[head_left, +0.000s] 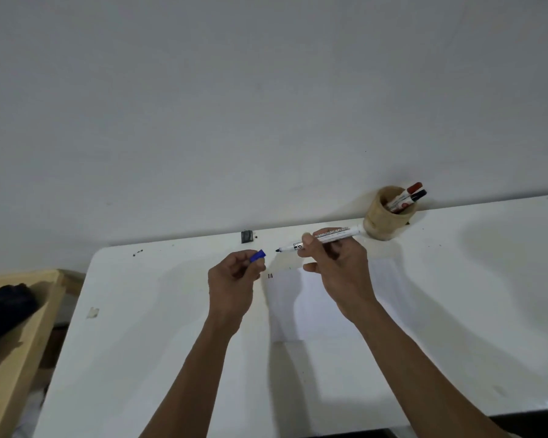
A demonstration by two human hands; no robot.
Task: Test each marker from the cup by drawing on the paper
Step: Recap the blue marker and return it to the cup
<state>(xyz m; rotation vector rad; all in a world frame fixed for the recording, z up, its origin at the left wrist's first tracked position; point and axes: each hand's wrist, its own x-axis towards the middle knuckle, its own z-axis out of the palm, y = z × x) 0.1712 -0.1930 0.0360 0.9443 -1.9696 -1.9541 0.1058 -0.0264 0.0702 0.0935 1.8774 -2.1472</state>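
My right hand (336, 267) grips a white marker (329, 237) held level above the table, its uncapped dark tip pointing left. My left hand (234, 276) pinches the blue cap (258, 256) a short gap away from that tip. Under both hands lies a white sheet of paper (329, 311) with a few short dark strokes near its top left corner. A tan cup (386, 218) stands at the back of the table, behind the marker's rear end. Two more markers lean in the cup, one with a red cap (413, 188) and one with a dark cap (419, 195).
The white table (140, 358) meets a plain white wall at the back. A small dark grey block (246, 236) sits at the table's far edge, with dark specks to its left. A wooden bench (16, 349) with a black object stands beside the table's left edge.
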